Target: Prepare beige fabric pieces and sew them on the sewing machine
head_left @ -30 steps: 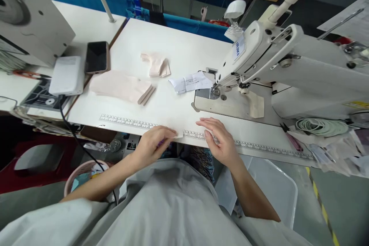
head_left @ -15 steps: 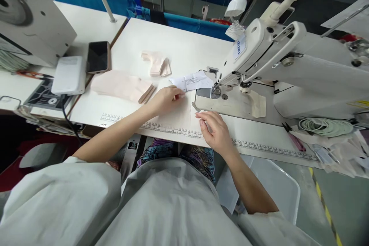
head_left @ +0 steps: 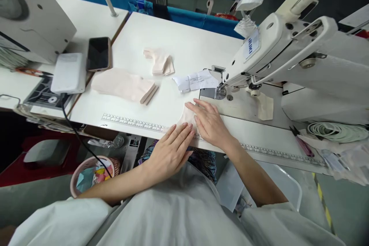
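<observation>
A pale pink fabric piece [head_left: 186,115] lies at the table's front edge, partly hidden under both hands. My left hand [head_left: 172,149] is laid flat over its near side, fingers stretched out. On its right side rests my right hand [head_left: 209,123], fingers extended and touching the cloth. Just beyond them, a white printed paper strip [head_left: 197,80] reaches to the presser foot [head_left: 221,91] of the sewing machine [head_left: 259,46]. Farther left are a folded stack of pink fabric pieces [head_left: 123,86] and a smaller pink stack [head_left: 161,62].
A ruler strip [head_left: 138,125] runs along the front edge. To the left are a phone [head_left: 98,54], a white power bank [head_left: 68,73] with a black cable, and a basket [head_left: 76,177] below. Snips [head_left: 302,144] and coiled pale strips [head_left: 337,131] lie at the right.
My left hand has moved from beside the paper strip down toward the front edge and flattened on the fabric. My right hand has shifted slightly up and left onto the fabric.
</observation>
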`<state>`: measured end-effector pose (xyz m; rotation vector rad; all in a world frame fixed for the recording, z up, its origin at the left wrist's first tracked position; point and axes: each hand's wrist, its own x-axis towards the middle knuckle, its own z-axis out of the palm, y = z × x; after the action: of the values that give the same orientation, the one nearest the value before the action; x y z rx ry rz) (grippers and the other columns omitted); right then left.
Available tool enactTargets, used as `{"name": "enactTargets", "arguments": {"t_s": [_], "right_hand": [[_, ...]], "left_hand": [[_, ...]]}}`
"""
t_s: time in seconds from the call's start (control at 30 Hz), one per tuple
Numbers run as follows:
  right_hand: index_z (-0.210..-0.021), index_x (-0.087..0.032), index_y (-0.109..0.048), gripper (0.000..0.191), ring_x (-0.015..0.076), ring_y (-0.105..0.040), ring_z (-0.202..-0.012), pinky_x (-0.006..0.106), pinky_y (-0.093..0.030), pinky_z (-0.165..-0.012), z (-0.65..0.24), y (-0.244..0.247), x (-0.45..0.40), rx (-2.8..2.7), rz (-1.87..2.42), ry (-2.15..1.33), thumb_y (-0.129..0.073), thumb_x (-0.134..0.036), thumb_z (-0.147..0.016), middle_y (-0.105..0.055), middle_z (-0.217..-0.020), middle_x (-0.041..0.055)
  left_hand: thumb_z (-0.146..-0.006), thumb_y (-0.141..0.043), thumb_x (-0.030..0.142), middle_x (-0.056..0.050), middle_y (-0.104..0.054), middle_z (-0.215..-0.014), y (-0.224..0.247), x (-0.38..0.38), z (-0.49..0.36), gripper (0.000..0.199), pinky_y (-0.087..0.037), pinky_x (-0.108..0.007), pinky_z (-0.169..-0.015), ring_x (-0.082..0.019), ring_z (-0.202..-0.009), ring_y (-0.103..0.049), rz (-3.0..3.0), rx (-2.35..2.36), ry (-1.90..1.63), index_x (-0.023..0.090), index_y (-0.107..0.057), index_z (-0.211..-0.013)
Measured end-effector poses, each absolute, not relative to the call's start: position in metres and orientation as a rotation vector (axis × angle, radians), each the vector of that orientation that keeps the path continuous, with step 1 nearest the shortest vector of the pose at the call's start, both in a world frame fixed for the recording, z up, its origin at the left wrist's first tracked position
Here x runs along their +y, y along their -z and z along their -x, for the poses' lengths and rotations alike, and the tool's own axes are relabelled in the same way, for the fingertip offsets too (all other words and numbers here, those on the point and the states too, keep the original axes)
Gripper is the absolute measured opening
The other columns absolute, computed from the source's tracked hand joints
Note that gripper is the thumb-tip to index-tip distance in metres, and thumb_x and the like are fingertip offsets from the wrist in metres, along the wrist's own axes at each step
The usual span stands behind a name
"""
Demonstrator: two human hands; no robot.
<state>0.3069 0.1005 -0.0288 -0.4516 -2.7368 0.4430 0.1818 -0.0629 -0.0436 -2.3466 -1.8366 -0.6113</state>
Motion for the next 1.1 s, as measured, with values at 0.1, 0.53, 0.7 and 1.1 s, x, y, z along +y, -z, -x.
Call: {"name": "enactTargets", "arguments": {"t_s": [0.1, 0.53, 0.7, 1.1], "right_hand": [[-0.144, -0.012, -0.041, 0.046, 0.0273, -0.034, -0.139, 0.052, -0.027, -0.112, -0.304, 0.034, 0.101, -2.791, 0.451, -0.356, -0.034, -0.015, -0.099, -0.058, -0.134, 0.0128], [-0.145, -0.018, -0.041, 0.047, 0.0251, -0.037, -0.137, 0.052, -0.025, -0.114, -0.304, 0.045, 0.102, -2.697, 0.523, -0.306, -0.034, -0.014, -0.098, -0.062, -0.129, 0.0096], [-0.135, -0.019, -0.051, 0.042, 0.0233, -0.046, -0.130, 0.048, -0.028, -0.113, -0.307, 0.045, 0.100, -2.586, 0.483, -0.361, -0.032, -0.013, -0.098, -0.064, -0.124, 0.0095], [-0.140, -0.021, -0.046, 0.045, 0.0240, -0.040, -0.135, 0.053, -0.020, -0.116, -0.306, 0.044, 0.095, -2.750, 0.453, -0.301, -0.039, -0.012, -0.096, -0.066, -0.122, 0.0070]], "left_hand": [[-0.098, -0.043, 0.038, -0.018, -0.044, -0.149, 0.050, -0.055, -0.181, 0.057, -0.035, -0.043, -0.114, -0.030, -0.140, -0.039, 2.326, -1.904, 0.543, 0.003, -0.041, -0.143], [-0.098, -0.044, 0.038, -0.019, -0.042, -0.150, 0.048, -0.060, -0.172, 0.059, -0.029, -0.045, -0.118, -0.030, -0.144, -0.032, 2.375, -1.924, 0.600, 0.005, -0.037, -0.145], [-0.097, -0.046, 0.037, -0.018, -0.044, -0.149, 0.046, -0.066, -0.181, 0.058, -0.030, -0.043, -0.118, -0.029, -0.142, -0.036, 2.359, -1.940, 0.655, 0.003, -0.039, -0.143], [-0.098, -0.043, 0.044, -0.017, -0.039, -0.152, 0.057, -0.056, -0.173, 0.060, -0.030, -0.045, -0.117, -0.030, -0.142, -0.035, 2.272, -2.019, 0.500, 0.007, -0.041, -0.145]]}}
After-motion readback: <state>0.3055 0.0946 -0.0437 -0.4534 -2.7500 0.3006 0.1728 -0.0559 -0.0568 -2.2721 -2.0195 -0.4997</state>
